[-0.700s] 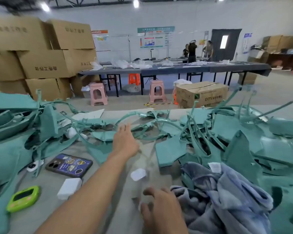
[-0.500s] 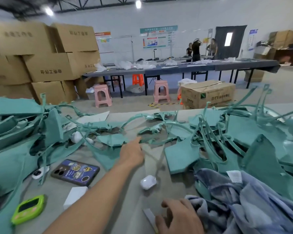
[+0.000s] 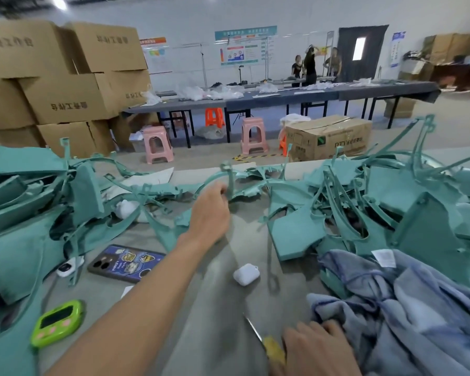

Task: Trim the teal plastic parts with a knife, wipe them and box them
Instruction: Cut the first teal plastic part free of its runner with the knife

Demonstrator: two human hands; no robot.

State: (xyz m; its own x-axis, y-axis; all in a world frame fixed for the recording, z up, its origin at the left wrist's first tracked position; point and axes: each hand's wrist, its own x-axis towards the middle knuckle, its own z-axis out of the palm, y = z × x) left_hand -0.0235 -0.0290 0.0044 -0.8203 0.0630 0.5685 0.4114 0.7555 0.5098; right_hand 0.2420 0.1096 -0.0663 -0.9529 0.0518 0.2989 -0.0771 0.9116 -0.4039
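Teal plastic parts lie heaped on the grey table [image 3: 228, 308], in a pile on the left [image 3: 25, 213] and another on the right [image 3: 391, 202]. My left hand [image 3: 209, 215] reaches forward across the table and its fingers curl round the upright stem of a curved teal part [image 3: 229, 176] at the far middle. My right hand [image 3: 318, 348] is at the near edge beside a blue-grey cloth [image 3: 407, 308]. It holds a knife [image 3: 266, 343] by its yellow handle, with the blade pointing up and left.
Near my left arm lie a phone [image 3: 125, 263], a green timer [image 3: 57, 322] and a small white case [image 3: 246, 274]. Beyond the table stand stacked cardboard boxes [image 3: 65, 85], pink stools [image 3: 158, 145], a box on the floor [image 3: 329, 138] and a long dark table with people behind it.
My left hand has moved farther forward and closed on the curved teal part. The knife now shows by my right hand.
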